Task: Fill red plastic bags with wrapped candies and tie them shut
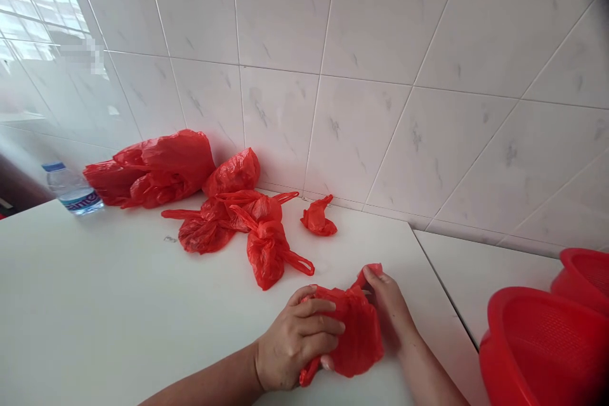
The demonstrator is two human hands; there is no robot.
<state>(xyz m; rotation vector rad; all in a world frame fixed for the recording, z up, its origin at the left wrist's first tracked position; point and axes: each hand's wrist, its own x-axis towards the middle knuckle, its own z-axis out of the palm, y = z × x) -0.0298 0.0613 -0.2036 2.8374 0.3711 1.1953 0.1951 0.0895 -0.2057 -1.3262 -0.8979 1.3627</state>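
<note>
Between my hands is a red plastic bag (358, 336), low over the white table near its front. My left hand (299, 339) is wrapped around the bag's left side, with a twisted end of it poking out below the palm. At the upper right, my right hand (383, 292) pinches a corner or handle of the same bag between thumb and fingers. What the bag contains, if anything, is hidden. Just beyond lie a knotted red bag (267, 247) with loop handles, another tied red bag (207, 228) and a small knotted red bag (318, 217).
Against the tiled wall (371, 19) rest a large crumpled red bag (166, 162) and a rolled red bundle (235, 171). A water bottle (73, 190) stands at the far left. Red plastic baskets (504, 323) sit on the right, past a seam in the white table (118, 304).
</note>
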